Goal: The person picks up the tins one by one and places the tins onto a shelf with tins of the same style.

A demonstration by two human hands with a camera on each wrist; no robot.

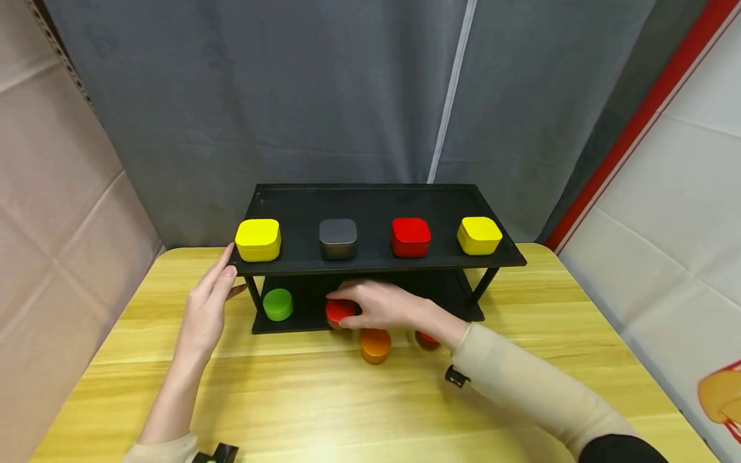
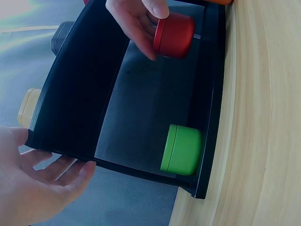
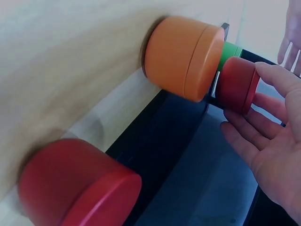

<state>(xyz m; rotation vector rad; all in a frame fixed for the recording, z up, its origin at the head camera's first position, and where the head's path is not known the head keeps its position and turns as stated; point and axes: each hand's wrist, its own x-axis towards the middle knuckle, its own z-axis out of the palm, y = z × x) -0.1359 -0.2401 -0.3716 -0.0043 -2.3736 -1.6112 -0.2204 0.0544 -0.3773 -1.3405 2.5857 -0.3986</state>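
My right hand (image 1: 379, 305) pinches a round red tin (image 1: 339, 311) by its lid end, at the front of the lower tier of a black two-tier rack (image 1: 370, 264). In the left wrist view this red tin (image 2: 175, 35) hangs tilted over the lower tier, thumb on one side and fingers on the other. My left hand (image 1: 204, 307) holds the upper tier's front left corner, thumb at the edge. To the left on the lower tier stands a round green tin (image 1: 278, 305). A round orange tin (image 1: 375, 346) stands on the table in front of the rack, below my right hand.
Another round red tin (image 1: 427, 340) stands on the table, partly hidden by my right forearm. Along the upper tier sit squarish tins: yellow (image 1: 258, 240), dark grey (image 1: 338, 239), red (image 1: 410, 237) and yellow (image 1: 479, 236). A grey curtain (image 1: 347, 96) hangs behind the wooden table (image 1: 301, 399).
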